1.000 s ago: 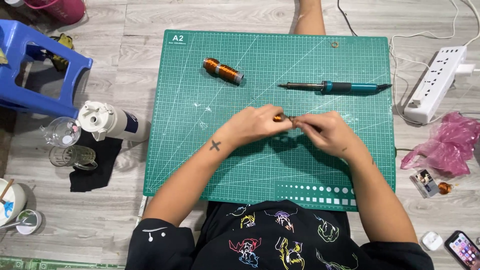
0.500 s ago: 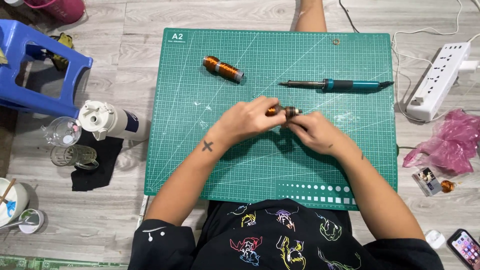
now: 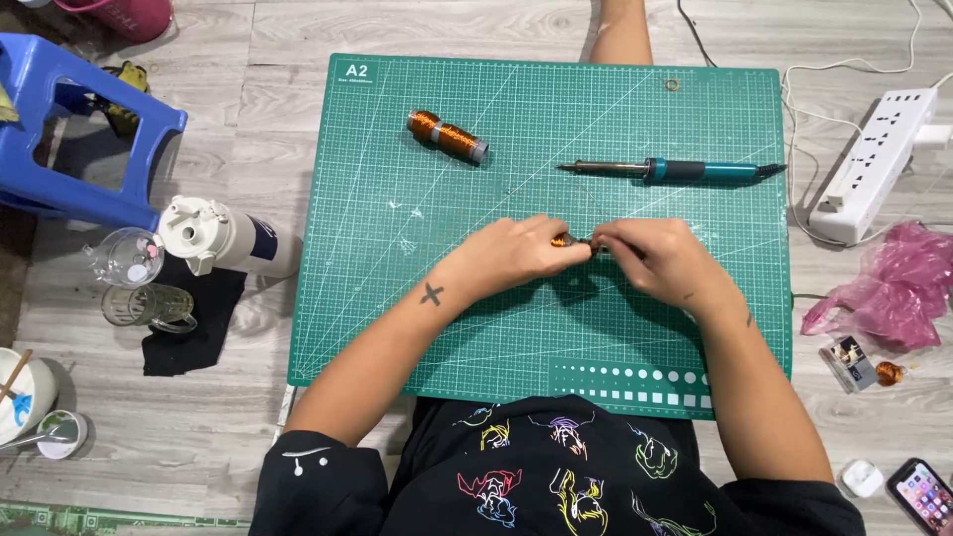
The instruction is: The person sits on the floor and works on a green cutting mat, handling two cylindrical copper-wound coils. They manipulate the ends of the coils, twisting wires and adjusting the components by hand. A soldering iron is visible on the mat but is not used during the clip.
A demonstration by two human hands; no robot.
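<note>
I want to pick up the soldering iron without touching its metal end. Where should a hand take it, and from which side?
Grip the soldering iron on its teal handle, probably at the dark collar or further right. It lies flat across the green cutting mat, metal tip pointing left, cord end right. Come down from above on the right half, well clear of the tip.

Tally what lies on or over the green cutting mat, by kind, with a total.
Copper wire spool: 1
Teal-handled soldering iron: 1
Small copper piece pinched between left hand and right hand: 1
Small ring near the green cutting mat's far edge: 1
Total: 4
</note>
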